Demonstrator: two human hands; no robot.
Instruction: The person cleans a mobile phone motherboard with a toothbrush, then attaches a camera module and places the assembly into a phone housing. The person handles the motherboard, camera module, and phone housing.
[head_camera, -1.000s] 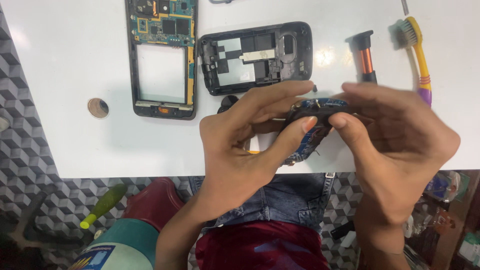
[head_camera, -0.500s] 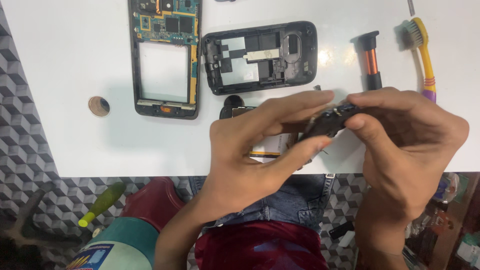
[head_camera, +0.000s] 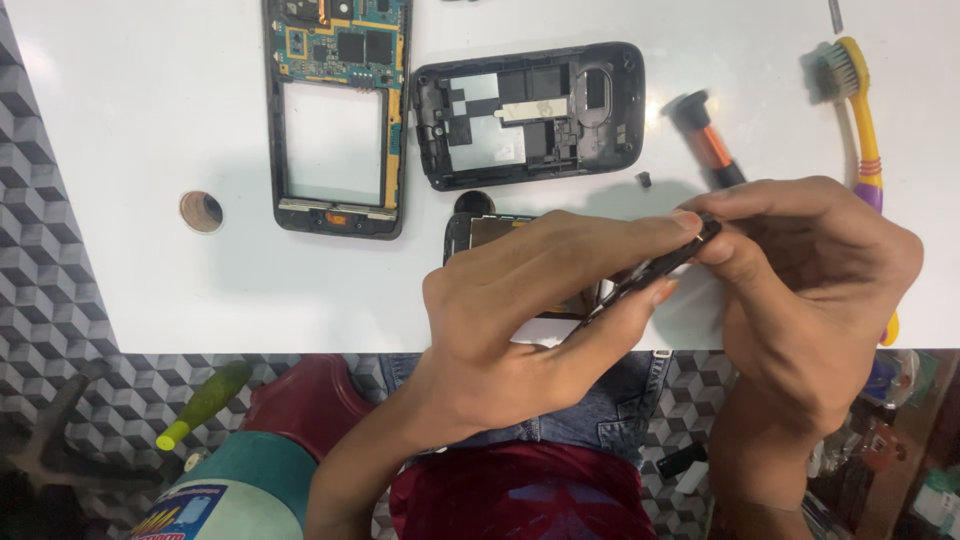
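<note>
My left hand and my right hand together pinch a thin black phone part, held edge-on above the white table's front edge. The left thumb and fingers grip its lower length. The right fingertips clamp its upper end. Under my left hand lies another dark phone piece, partly hidden. A phone frame with a green circuit board lies at the back left. A black rear housing lies beside it.
A screwdriver with a black and orange handle and a yellow toothbrush lie at the right. A small round ring sits at the left and a tiny black piece near the housing. A green-handled tool lies on the patterned floor.
Both hands have lifted and turned the black part from flat to edge-on. They have shifted a little right and toward the table.
</note>
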